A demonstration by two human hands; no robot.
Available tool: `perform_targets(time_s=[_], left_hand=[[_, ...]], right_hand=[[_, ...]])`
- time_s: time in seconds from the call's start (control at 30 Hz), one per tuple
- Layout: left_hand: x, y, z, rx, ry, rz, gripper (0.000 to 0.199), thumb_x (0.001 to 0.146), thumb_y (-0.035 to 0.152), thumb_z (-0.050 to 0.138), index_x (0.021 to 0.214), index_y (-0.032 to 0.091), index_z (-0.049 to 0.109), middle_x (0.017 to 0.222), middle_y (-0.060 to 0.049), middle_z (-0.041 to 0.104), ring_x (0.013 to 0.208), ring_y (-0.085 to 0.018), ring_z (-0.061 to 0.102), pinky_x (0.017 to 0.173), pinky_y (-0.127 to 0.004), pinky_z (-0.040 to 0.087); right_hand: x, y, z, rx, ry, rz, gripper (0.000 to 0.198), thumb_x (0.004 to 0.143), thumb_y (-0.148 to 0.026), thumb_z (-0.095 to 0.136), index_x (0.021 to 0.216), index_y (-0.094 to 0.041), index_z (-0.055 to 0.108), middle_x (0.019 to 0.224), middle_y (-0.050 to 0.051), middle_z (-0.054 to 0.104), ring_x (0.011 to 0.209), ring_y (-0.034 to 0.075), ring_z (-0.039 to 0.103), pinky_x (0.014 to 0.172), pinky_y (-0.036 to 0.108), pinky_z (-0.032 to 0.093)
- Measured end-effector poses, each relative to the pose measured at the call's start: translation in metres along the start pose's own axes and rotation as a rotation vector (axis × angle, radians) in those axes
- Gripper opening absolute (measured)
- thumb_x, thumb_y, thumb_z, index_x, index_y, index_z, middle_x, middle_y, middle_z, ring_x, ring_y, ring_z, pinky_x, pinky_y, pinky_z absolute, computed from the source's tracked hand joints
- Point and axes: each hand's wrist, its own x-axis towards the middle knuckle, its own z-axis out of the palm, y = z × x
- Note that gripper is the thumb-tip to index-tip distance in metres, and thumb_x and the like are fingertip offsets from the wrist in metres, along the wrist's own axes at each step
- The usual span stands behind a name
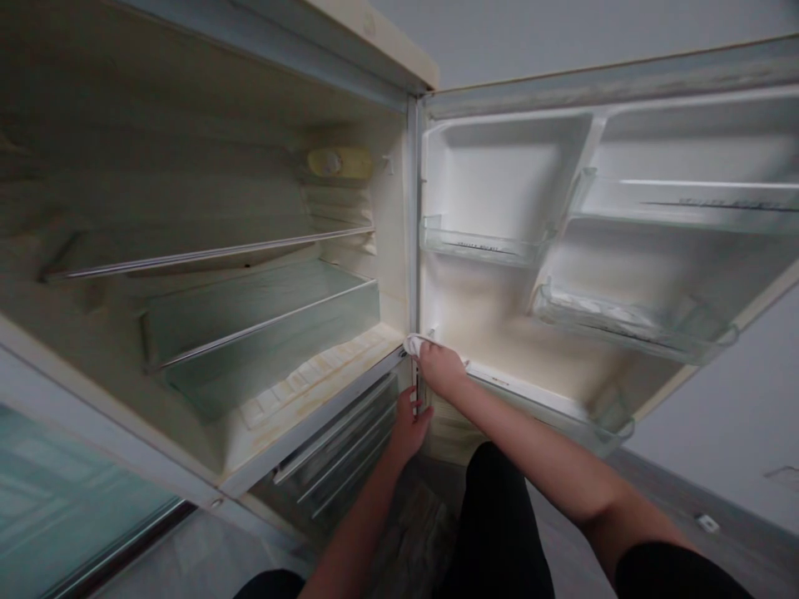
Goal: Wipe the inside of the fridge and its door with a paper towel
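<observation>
My right hand is closed on a white cloth. It presses the cloth into the hinge-side corner where the fridge body meets the opened fridge door. Just below, my left hand has its fingers apart around the edge strip near the middle hinge, at the top of the lower compartment. Whether those fingertips touch the strip is hard to tell. Yellow-brown stains mark the ridged fridge floor to the left of the cloth.
Inside the fridge are a glass shelf, a clear drawer and a yellow lamp cover. Clear bins line the door. Below, the lower compartment stands open with slatted racks. My knee is beneath the door.
</observation>
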Motion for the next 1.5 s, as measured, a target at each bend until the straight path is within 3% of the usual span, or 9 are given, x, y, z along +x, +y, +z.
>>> perform_targets(time_s=[0.13,0.33,0.43,0.53,0.67,0.83,1.1,1.33,1.5], left_hand=[[0.002,0.029,-0.014,-0.039,0.101,0.019,0.046,0.087,0.045,0.067,0.124,0.024,0.051,0.132,-0.014,0.058,0.104,-0.024,0.067,0.077,-0.036,0.057],[-0.002,0.077,-0.033,-0.027,0.343,0.230,0.026,0.095,0.041,0.058,0.114,0.023,0.059,0.112,-0.008,0.064,0.099,-0.021,0.064,0.085,-0.036,0.053],[0.001,0.088,-0.035,0.024,0.352,0.289,0.022,0.095,0.037,0.056,0.111,0.022,0.059,0.112,-0.008,0.063,0.102,-0.021,0.062,0.087,-0.036,0.051],[0.004,0.090,-0.032,0.051,0.329,0.325,0.020,0.094,0.034,0.056,0.111,0.023,0.059,0.109,-0.007,0.063,0.099,-0.021,0.062,0.085,-0.036,0.051],[0.008,0.089,-0.027,0.075,0.312,0.355,0.019,0.093,0.031,0.056,0.110,0.024,0.058,0.108,-0.007,0.063,0.099,-0.021,0.061,0.083,-0.035,0.051],[0.008,0.087,-0.024,0.096,0.319,0.382,0.017,0.094,0.029,0.055,0.110,0.024,0.058,0.108,-0.007,0.062,0.100,-0.021,0.061,0.084,-0.036,0.051],[0.010,0.086,-0.021,0.206,0.285,0.435,0.024,0.096,0.029,0.052,0.119,0.024,0.054,0.116,-0.008,0.060,0.109,-0.023,0.059,0.087,-0.038,0.052],[0.032,0.098,-0.010,0.525,-0.020,0.692,0.040,0.097,0.036,0.055,0.134,0.022,0.051,0.142,-0.015,0.054,0.138,-0.031,0.047,0.116,-0.054,0.037],[0.041,0.102,0.002,0.660,-0.110,0.726,0.045,0.092,0.044,0.064,0.129,0.021,0.055,0.135,-0.015,0.058,0.144,-0.037,0.040,0.117,-0.059,0.034]], right_hand=[[-0.027,0.012,0.019,-0.143,0.239,-0.237,0.041,0.102,-0.020,0.038,0.139,-0.014,0.053,0.137,0.021,0.058,0.113,0.031,0.061,0.089,0.044,0.052],[-0.061,0.017,0.032,-0.061,0.349,-0.383,0.049,0.100,-0.051,0.050,0.125,-0.013,0.067,0.164,0.015,0.029,0.150,0.043,0.020,0.120,0.059,0.025],[-0.055,0.012,0.018,0.017,0.264,-0.295,0.042,0.101,-0.049,0.048,0.114,-0.014,0.069,0.156,0.015,0.042,0.141,0.037,0.039,0.112,0.052,0.039],[-0.034,0.003,0.003,0.041,0.157,-0.040,0.036,0.098,-0.035,0.055,0.125,-0.012,0.059,0.130,0.018,0.061,0.112,0.030,0.063,0.088,0.042,0.055],[0.000,-0.012,-0.003,0.076,-0.007,0.180,0.028,0.097,-0.022,0.053,0.120,-0.009,0.060,0.111,0.016,0.069,0.099,0.028,0.071,0.081,0.039,0.058],[0.018,-0.025,-0.002,0.081,-0.044,0.204,0.027,0.098,-0.006,0.039,0.114,-0.007,0.061,0.107,0.020,0.070,0.105,0.023,0.072,0.082,0.031,0.058],[-0.017,-0.009,0.002,-0.014,-0.011,0.165,0.028,0.101,-0.011,0.033,0.119,-0.012,0.055,0.108,0.018,0.067,0.095,0.026,0.073,0.075,0.036,0.059],[-0.068,0.026,-0.011,-0.115,-0.082,0.192,0.024,0.101,-0.015,0.039,0.119,-0.014,0.054,0.107,0.016,0.067,0.094,0.029,0.074,0.074,0.038,0.058],[-0.096,0.054,-0.021,-0.131,-0.168,0.161,0.029,0.095,-0.023,0.058,0.122,-0.015,0.053,0.110,0.015,0.068,0.094,0.031,0.073,0.073,0.036,0.057]])
